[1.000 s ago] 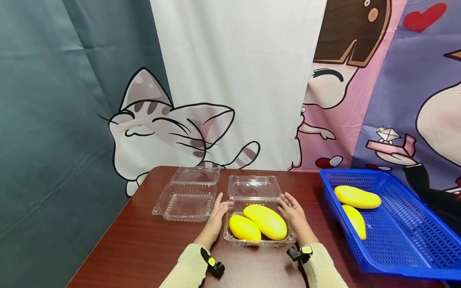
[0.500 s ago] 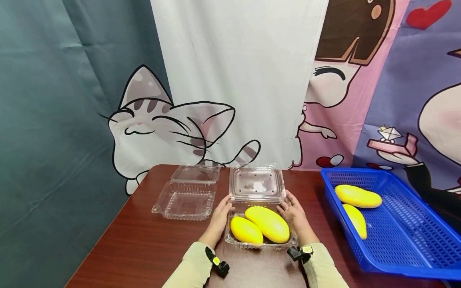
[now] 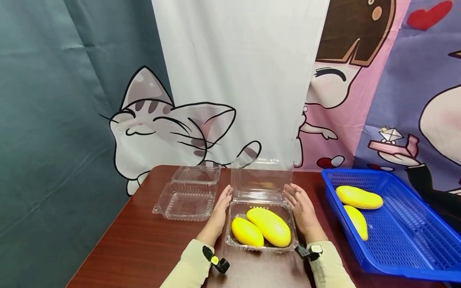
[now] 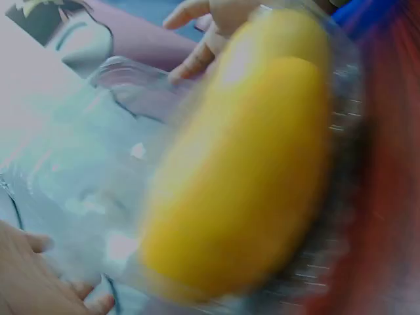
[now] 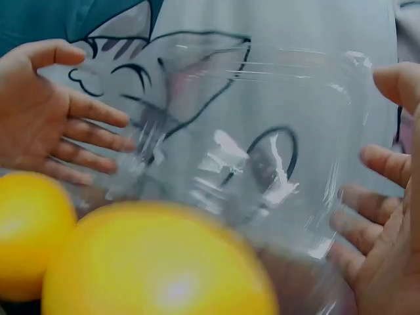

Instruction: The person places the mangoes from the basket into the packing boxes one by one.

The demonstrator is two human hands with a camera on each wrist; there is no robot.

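Note:
A clear plastic clamshell box (image 3: 230,236) holds two yellow mangoes (image 3: 270,228), side by side. Its hinged lid (image 3: 261,180) stands raised at the back, transparent against the curtain. My left hand (image 3: 219,213) is at the lid's left side, fingers extended, just outside the box. On the other side my right hand (image 3: 302,208) has its fingers spread with the tips right at the lid's edge. In the right wrist view the lid (image 5: 262,144) stands upright between both palms. A mango (image 4: 243,170), blurred, fills the middle of the left wrist view.
A second clear clamshell box (image 3: 185,202) lies open on the wooden table (image 3: 144,244) to the left. At the right, a blue plastic basket (image 3: 407,240) contains two more mangoes (image 3: 359,197). A printed curtain (image 3: 237,80) hangs behind the table.
The lid, lying back a second ago, has swung up to roughly upright. Both hands have moved slightly up along its sides, the right one also outward. The mangoes stay in the box.

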